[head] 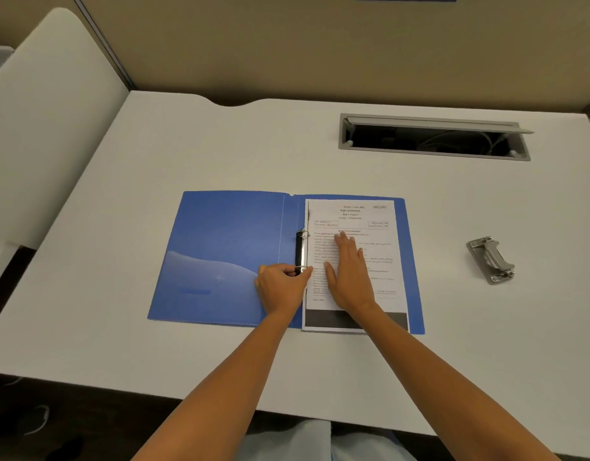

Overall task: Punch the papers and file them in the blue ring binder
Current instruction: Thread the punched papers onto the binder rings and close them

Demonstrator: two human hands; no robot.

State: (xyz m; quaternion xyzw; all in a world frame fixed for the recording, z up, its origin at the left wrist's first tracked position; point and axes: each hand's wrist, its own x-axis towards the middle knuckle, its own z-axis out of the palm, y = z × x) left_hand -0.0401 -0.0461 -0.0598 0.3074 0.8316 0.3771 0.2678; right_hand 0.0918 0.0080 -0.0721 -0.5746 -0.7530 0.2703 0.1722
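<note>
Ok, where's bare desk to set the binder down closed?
Free: the strip between the blue ring binder and the hole punch, and the desk behind the binder, left of the cable hatch. Crowded: the rings, under both hands.

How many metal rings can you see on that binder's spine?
2: the far ring at the mechanism's top end; the near ring at its bottom, pinched by the left hand.
</note>
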